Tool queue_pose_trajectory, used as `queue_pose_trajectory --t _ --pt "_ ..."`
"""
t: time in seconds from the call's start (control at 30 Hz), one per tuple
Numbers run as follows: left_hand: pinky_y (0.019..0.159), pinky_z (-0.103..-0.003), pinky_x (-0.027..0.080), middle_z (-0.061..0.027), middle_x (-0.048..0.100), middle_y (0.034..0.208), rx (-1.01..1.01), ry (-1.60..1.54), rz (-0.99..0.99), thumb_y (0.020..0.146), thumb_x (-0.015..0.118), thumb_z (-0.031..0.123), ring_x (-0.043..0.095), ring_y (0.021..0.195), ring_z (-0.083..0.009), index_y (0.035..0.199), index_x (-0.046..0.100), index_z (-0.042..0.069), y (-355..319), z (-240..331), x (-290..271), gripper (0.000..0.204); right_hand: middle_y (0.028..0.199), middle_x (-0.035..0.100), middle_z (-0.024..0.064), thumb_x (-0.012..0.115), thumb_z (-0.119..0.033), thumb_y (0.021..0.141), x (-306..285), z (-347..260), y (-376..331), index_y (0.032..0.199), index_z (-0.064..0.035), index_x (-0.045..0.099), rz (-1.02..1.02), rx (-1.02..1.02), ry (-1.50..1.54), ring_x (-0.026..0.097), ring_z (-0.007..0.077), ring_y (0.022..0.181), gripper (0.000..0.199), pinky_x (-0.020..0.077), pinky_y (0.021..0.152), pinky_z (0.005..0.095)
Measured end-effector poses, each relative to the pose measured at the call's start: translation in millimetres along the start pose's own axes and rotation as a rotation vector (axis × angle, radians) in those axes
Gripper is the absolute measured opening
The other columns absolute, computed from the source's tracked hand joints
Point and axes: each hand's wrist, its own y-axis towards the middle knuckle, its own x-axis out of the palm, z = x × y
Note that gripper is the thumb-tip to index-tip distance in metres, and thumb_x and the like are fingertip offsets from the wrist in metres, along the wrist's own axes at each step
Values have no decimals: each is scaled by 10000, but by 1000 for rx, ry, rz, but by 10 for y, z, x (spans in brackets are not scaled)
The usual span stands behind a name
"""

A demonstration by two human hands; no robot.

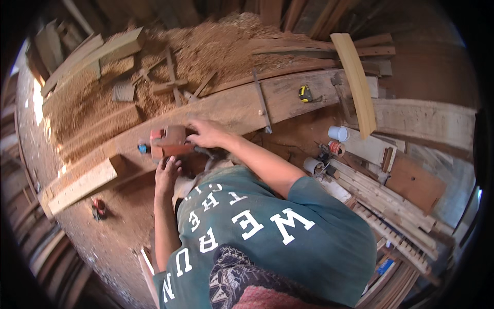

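Observation:
A dusty red electric planer (pixel 169 138) with a blue knob (pixel 142 148) at its left end sits on a long wooden bench plank (pixel 221 110). My right hand (pixel 208 134) reaches across from the right and grips the planer's right end, thumb toward me. Just below the planer's near side is my left hand (pixel 168 174), its fingers loosely curled and apart. The fingertips come up to the tool's near edge; whether they press on it I cannot tell. A dark cord (pixel 205 152) runs from the planer's right end toward my body.
Sawdust and shavings (pixel 221 49) are heaped behind the bench. A squared timber (pixel 85 185) lies at its left end. Farther right are a metal bar (pixel 261 100), a yellow-black tape measure (pixel 305 93) and a pale curved board (pixel 356 85). A red-black tool (pixel 99 208) sits on the floor.

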Motion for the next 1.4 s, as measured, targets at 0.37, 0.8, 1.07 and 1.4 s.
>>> queue_pose_trajectory --t 0.37,0.8,1.07,1.4 --pt "1103 -407 467 -78 668 1332 -94 -111 4 1071 716 400 616 1261 -222 1419 602 101 338 -53 458 472 1309 635 321 549 -66 1032 -755 1852 -591 1322 60 597 338 630 -503 702 472 1182 320 597 989 534" --pt "823 -333 560 -32 726 1007 132 -543 169 987 687 344 681 916 -146 1069 675 142 -406 417 313 218 1028 788 173 710 -86 925 -273 1552 17 1049 -18 758 344 336 50 763 285 935 150 589 856 416" --pt "761 -423 662 -86 739 1170 281 -1065 496 1139 354 252 762 1066 -281 1468 592 121 -589 -385 -399 427 990 795 143 797 -179 924 806 -630 336 1039 -14 800 -277 -163 341 756 237 938 202 588 868 386" --pt "1022 -553 479 30 725 1305 -86 -1065 543 1124 483 500 611 1233 -225 1359 673 249 -800 -955 -427 393 990 734 205 751 -83 902 1260 -901 149 979 3 783 -506 -647 56 715 406 971 119 577 870 476"
